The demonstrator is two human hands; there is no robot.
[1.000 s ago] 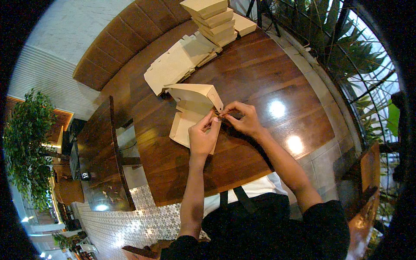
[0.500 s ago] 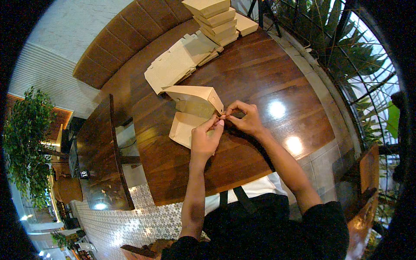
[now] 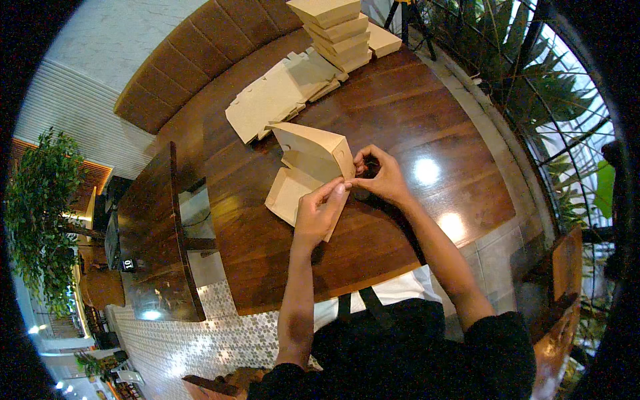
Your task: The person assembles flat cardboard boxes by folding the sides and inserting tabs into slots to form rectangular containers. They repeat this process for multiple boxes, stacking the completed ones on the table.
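Observation:
A partly folded brown cardboard box [image 3: 312,143] stands on the dark wooden table in front of me, its lid raised and its inside facing left. My left hand [image 3: 317,213] is closed at the box's near right corner, thumb and fingers pinching the cardboard. From the right, my right hand [image 3: 385,180] pinches the same corner, thumb and index finger close to the left fingertips. The exact bit of cardboard between the fingertips is partly hidden.
Flat unfolded box blanks [image 3: 267,100] lie in a pile just beyond the box. Farther back rises a stack of folded boxes [image 3: 340,37], with one single box [image 3: 383,41] beside it. A brown padded bench [image 3: 200,60] curves along the far side. Another table [image 3: 150,233] stands left.
The box has turned slightly and its lid stands more upright, with the right side wall drawn up. Both hands stay at its corner; the right fingers have moved up along the side.

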